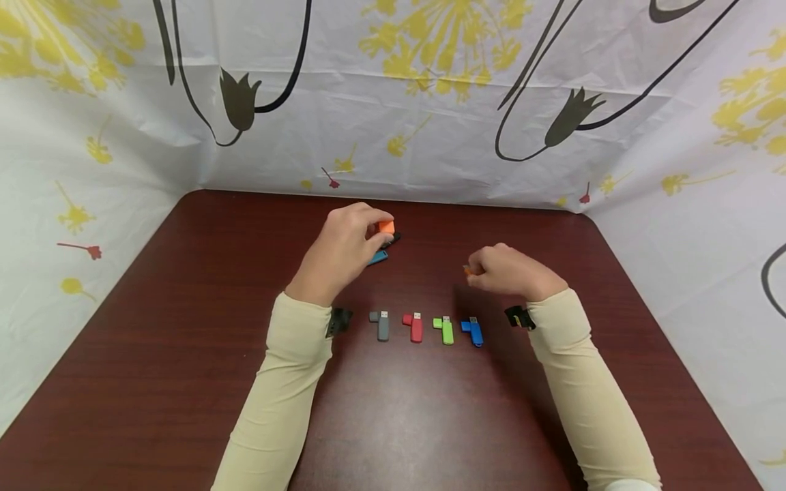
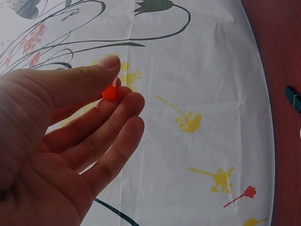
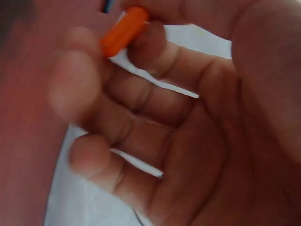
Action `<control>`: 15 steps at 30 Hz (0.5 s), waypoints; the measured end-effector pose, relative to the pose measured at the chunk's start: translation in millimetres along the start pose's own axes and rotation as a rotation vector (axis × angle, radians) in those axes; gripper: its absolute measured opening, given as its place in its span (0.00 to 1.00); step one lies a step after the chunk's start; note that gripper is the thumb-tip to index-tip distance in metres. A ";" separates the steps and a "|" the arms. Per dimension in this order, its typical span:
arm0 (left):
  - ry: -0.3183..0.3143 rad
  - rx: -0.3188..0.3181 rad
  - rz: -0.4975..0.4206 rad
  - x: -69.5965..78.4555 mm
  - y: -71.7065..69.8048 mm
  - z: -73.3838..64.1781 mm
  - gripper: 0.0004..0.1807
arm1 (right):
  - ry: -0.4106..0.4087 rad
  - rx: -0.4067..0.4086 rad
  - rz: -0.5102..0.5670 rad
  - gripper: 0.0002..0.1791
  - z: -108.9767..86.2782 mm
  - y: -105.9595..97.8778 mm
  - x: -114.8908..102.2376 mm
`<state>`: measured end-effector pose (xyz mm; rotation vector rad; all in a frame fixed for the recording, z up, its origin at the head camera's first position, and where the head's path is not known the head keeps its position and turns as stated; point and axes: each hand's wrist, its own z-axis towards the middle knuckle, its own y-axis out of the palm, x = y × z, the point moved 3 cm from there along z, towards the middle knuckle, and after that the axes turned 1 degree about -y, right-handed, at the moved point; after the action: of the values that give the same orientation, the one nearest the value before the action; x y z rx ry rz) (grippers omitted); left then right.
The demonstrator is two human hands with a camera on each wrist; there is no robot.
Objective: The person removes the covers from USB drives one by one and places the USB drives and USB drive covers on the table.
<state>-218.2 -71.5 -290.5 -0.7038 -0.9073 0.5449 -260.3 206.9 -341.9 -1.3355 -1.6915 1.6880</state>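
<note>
My left hand pinches a small orange cap between thumb and forefinger, raised over the table's far part; the cap also shows in the left wrist view. Lower and to the right, my right hand grips an orange USB stick with thumb and fingertips, and part of it is hidden by them. Behind and below the left fingers lie a black USB stick and a teal USB stick, both partly covered in the head view.
Nearer the person, a row of uncapped USB sticks lies on the dark wooden table: grey, red, green and blue. Each has its matching cap at its upper left. A patterned white sheet surrounds the table's back and sides.
</note>
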 end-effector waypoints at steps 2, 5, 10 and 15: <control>0.000 -0.001 -0.005 0.8 0.1 -0.4 0.13 | 0.002 -0.063 0.016 0.18 3.9 7.4 3.0; 0.001 0.000 -0.011 1.0 0.5 -0.6 0.12 | 0.024 -0.143 0.035 0.17 8.6 17.7 6.7; 0.014 0.003 -0.018 3.0 0.1 -0.6 0.12 | 0.098 -0.218 0.078 0.14 13.7 30.7 11.0; 0.022 0.006 -0.020 3.5 0.4 -0.7 0.11 | 0.152 -0.263 0.104 0.15 17.2 38.6 13.2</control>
<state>-215.9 -69.1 -289.3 -0.6932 -0.8910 0.5209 -267.5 201.3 -385.3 -1.6520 -1.8289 1.4117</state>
